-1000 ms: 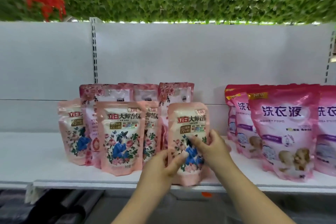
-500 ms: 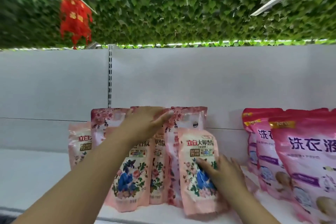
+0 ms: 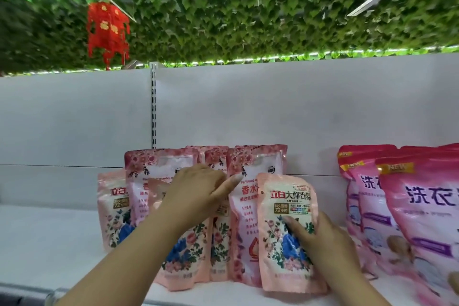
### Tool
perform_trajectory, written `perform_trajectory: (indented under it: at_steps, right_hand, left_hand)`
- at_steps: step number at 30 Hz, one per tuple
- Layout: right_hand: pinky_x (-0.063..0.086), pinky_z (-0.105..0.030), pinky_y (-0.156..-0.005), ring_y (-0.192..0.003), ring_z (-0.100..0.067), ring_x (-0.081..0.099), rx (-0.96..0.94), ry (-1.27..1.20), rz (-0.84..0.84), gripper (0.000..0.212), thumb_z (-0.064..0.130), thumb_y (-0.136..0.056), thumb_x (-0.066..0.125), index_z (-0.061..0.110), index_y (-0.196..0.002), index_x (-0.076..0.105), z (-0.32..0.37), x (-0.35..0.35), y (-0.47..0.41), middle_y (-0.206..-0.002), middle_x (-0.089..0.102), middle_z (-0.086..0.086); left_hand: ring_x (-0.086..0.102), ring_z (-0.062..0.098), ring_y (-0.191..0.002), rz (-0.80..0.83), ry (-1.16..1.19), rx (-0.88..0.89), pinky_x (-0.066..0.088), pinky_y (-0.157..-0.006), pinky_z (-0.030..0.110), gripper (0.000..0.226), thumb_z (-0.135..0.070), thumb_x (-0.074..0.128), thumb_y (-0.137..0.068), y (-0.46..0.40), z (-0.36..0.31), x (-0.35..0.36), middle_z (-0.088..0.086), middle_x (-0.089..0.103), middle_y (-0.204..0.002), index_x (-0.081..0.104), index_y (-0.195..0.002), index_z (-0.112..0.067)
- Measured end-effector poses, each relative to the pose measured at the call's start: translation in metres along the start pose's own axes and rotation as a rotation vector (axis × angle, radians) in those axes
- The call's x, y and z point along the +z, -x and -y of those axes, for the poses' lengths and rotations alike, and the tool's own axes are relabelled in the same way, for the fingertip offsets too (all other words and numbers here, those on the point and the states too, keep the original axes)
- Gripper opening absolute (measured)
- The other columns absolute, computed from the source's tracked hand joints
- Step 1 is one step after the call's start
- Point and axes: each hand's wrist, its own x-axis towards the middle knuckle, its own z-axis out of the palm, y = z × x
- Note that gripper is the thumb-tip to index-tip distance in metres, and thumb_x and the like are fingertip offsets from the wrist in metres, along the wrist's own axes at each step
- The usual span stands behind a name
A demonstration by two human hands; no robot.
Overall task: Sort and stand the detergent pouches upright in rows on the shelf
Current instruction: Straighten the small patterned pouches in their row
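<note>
Pale pink pouches (image 3: 289, 231) carry blue and rose flower prints with red lettering. Taller pouches (image 3: 255, 164) behind wear deeper pink blossom tops. Magenta bags (image 3: 427, 206) show purple characters and yellow tabs. The shelf (image 3: 49, 243) is white, the leaves (image 3: 248, 27) green, the lantern (image 3: 108, 30) red.

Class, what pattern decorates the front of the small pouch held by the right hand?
Pink roses around a blue figure on the small pouch, head view.

Bare shelf (image 3: 49, 243) left of pouches (image 3: 113, 208)
</note>
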Motion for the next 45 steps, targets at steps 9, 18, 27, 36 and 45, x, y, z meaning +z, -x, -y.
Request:
perform_trajectory:
  at_steps: [9,18,27,36,45]
  right_hand:
    - [0.041,-0.034,-0.070,-0.097,-0.034,0.058,0.176,-0.221,-0.074,0.062,0.049,-0.085,0.053,0.006,-0.125,0.033,0.010,-0.020,-0.021,-0.113,0.060,-0.018]
    - [0.042,-0.032,-0.085,-0.115,-0.031,0.050,0.220,0.333,0.279,0.054,0.053,-0.091,0.040,0.012,-0.126,0.049,-0.002,-0.020,-0.041,-0.128,0.052,-0.014]
    - [0.028,-0.038,-0.102,-0.130,-0.029,0.028,0.133,0.426,0.172,0.068,0.053,-0.095,0.008,0.011,-0.131,0.048,0.001,-0.018,-0.013,-0.140,0.033,-0.015]
    - [0.014,-0.021,-0.105,-0.133,-0.012,0.020,-0.448,-0.150,-0.251,0.078,0.065,-0.080,0.015,0.021,-0.143,0.026,0.037,-0.054,-0.003,-0.146,0.029,0.000]
    - [0.009,-0.036,-0.114,-0.141,-0.016,0.018,-0.810,0.228,0.182,0.078,0.072,-0.084,0.008,0.026,-0.148,0.010,0.137,-0.022,-0.050,-0.155,0.016,0.002]
  left_hand:
    - [0.006,0.010,-0.141,0.022,-0.050,-0.121,-0.009,-0.112,0.033,0.093,-0.082,0.000,-0.071,-0.003,-0.004,-0.016,-0.006,0.014,-0.154,0.004,-0.147,-0.028]
    - [0.044,0.020,-0.128,-0.008,0.089,-0.223,-0.009,-0.113,0.040,0.078,-0.066,0.026,-0.079,-0.009,-0.034,-0.002,0.001,0.060,-0.123,0.029,-0.140,-0.018]
    - [0.047,0.020,-0.123,-0.120,0.107,-0.239,-0.005,-0.112,0.037,0.071,-0.063,0.026,-0.078,-0.003,-0.033,0.010,0.003,0.063,-0.114,0.042,-0.129,-0.017]
    - [0.048,0.019,-0.114,-0.244,0.140,-0.033,0.028,-0.102,0.038,0.080,-0.070,0.014,-0.084,0.001,-0.016,0.011,0.007,0.059,-0.119,0.055,-0.119,-0.011]
    - [0.040,0.015,-0.128,-0.085,0.113,-0.347,0.026,-0.105,0.035,0.085,-0.073,0.004,-0.069,-0.010,0.093,-0.023,-0.001,0.048,-0.139,0.051,-0.126,-0.031]
